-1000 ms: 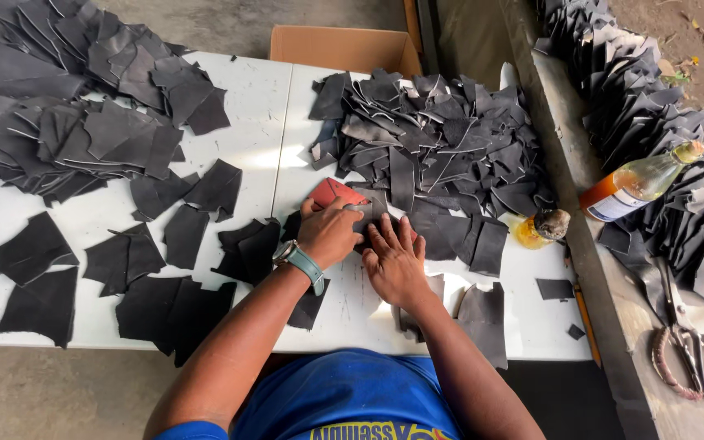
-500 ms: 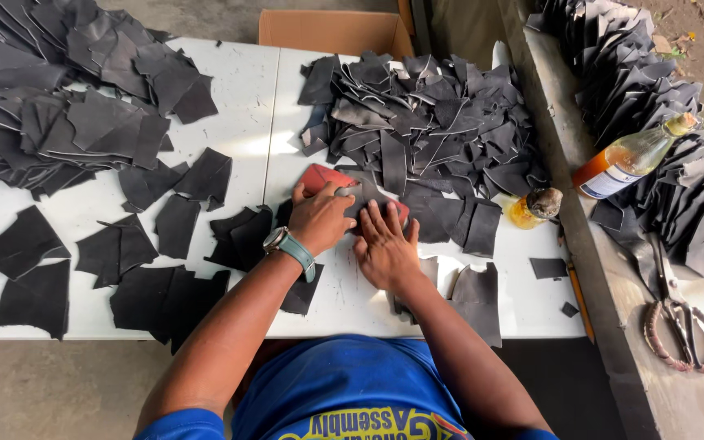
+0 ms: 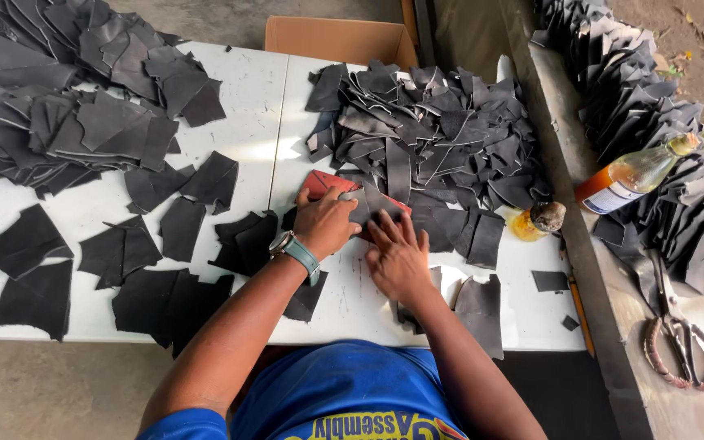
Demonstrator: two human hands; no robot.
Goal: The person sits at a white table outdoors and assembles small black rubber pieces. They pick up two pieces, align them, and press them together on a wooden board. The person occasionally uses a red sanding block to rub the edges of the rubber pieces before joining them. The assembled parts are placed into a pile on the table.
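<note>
Two hands flat — left hand (image 3: 325,222) pressing red template (image 3: 325,183), right hand (image 3: 398,259) spread on dark leather piece (image 3: 380,204), brown cardboard box (image 3: 337,41) behind.

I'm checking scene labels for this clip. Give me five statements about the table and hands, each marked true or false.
1. The left hand presses on a flat red template. True.
2. The right hand holds the large metal scissors. False: the scissors lie on the side ledge; that hand rests flat on a dark leather piece.
3. A teal-strapped wristwatch sits on the left wrist. True.
4. The amber glass bottle stands upright on the white table. False: it lies tilted among dark pieces on the ledge.
5. A brown cardboard box sits beyond the table. True.
</note>
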